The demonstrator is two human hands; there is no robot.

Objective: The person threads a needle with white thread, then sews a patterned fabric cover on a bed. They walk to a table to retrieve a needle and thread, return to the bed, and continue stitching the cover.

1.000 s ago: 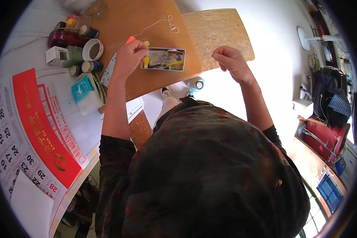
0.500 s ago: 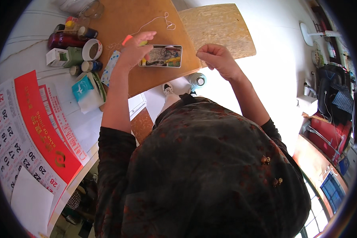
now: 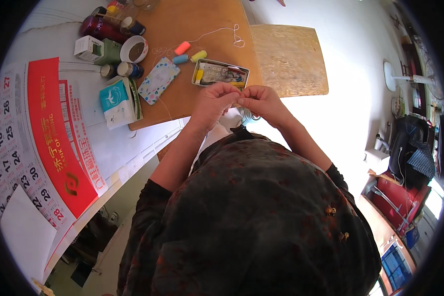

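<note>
My left hand (image 3: 215, 104) and my right hand (image 3: 265, 102) meet fingertip to fingertip just in front of the table's near edge. Both are closed in a pinch, and whatever lies between the fingers is too small to make out. Right behind them is an open tin (image 3: 225, 63) of sewing odds and ends, its near side partly covered by my fingers. Left of the tin lie an orange-pink thread spool (image 3: 182, 48), a blue spool (image 3: 180, 59) and a yellow spool (image 3: 199, 55). A pale loose thread (image 3: 238, 39) curls on the tabletop.
A dotted lid-like box (image 3: 159, 81) rests on the brown table (image 3: 202, 19). Farther left are a tissue pack (image 3: 116, 101), a white bowl (image 3: 134, 48), jars (image 3: 129, 69) and a dark red flask (image 3: 103, 28). A wooden board (image 3: 291, 59) adjoins the table's right side.
My left hand has come away from above the spools and tin, moving right and nearer to me. Both hands, apart before, now touch at the fingertips. The spools and dotted box are uncovered.
</note>
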